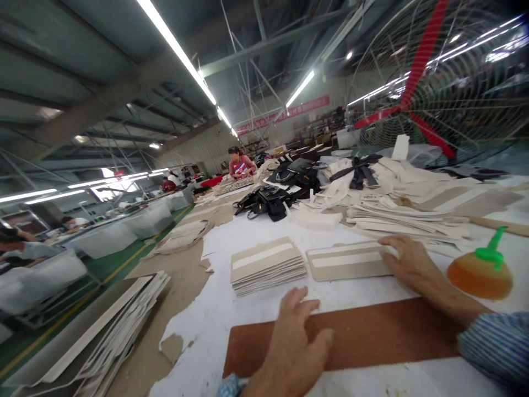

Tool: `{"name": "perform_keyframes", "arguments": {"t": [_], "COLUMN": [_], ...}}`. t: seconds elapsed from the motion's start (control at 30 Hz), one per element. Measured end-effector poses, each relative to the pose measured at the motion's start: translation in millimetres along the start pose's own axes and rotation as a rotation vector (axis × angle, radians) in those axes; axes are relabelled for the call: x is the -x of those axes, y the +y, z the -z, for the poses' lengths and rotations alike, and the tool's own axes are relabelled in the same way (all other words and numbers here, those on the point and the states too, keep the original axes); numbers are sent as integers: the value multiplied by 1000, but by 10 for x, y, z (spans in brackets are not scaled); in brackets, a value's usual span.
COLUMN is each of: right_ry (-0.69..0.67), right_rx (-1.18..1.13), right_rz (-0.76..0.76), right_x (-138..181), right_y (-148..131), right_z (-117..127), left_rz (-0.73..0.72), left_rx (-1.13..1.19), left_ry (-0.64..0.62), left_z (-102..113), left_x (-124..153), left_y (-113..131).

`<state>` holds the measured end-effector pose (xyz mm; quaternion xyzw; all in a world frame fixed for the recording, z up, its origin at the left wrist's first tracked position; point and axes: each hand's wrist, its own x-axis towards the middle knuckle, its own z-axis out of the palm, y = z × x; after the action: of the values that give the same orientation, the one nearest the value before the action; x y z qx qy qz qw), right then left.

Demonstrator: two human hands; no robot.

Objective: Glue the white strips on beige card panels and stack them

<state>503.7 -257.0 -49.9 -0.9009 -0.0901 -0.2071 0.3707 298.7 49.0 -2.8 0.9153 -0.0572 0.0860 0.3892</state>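
My left hand (295, 339) lies flat with fingers stretched out on a brown board (372, 333) at the near edge of the white-covered table (231, 309). My right hand (407, 262) rests open, fingers extended, on the right end of a beige card piece with a white strip (345, 262). A stack of the same beige pieces (266, 264) sits just left of it. An orange glue bottle with a green nozzle (481, 270) stands to the right of my right hand.
Heaps of cream fabric pieces (413, 193) and black bags (268, 201) cover the far table. A large fan with red blades (430, 82) stands at the right. Stacked boards (103, 336) lie at the left edge. A person in pink (239, 164) works farther along.
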Motion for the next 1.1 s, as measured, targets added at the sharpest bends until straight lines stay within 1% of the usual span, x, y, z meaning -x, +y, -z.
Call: {"name": "perform_keyframes", "arguments": {"t": [0.07, 0.1, 0.17, 0.2, 0.23, 0.3, 0.4, 0.47, 0.6, 0.7, 0.8, 0.97, 1.03, 1.1], "right_ry": [-80, -133, -256, -313, -361, -427, -495, -526, -517, -447, -382, -391, -400, -409], "right_rx": [-70, -106, -165, -183, -196, -200, -174, -158, -171, -202, -269, -508, -639, -773], "right_rz": [102, 147, 203, 212, 209, 180, 115, 86, 77, 48, -26, -180, -199, -184], "right_x": [67, 91, 101, 84, 55, -32, -166, -227, -289, -313, -331, -335, -309, -267], "right_y": [-273, -431, -761, -918, -1059, -1280, -1445, -1479, -1505, -1534, -1570, -1728, -1855, -2013], "right_z": [5, -24, -149, -241, -346, -572, -856, -961, -982, -952, -968, -1039, -1038, -1014], "left_rz": [-5, 38, 145, 208, 266, 361, 444, 465, 462, 459, 460, 461, 467, 490], "left_rx": [-60, -92, -123, -133, -140, -139, -108, -80, -16, 44, 110, 247, 317, 384], "left_ry": [380, 490, 602, 625, 630, 601, 539, 514, 502, 512, 540, 622, 649, 682], "left_z": [251, 397, 678, 790, 875, 957, 928, 883, 848, 840, 836, 885, 910, 930], "left_x": [-46, -93, -220, -286, -346, -429, -450, -430, -395, -377, -363, -382, -396, -406], "left_y": [-269, -404, -660, -777, -884, -1062, -1239, -1298, -1314, -1288, -1256, -1193, -1172, -1159]}}
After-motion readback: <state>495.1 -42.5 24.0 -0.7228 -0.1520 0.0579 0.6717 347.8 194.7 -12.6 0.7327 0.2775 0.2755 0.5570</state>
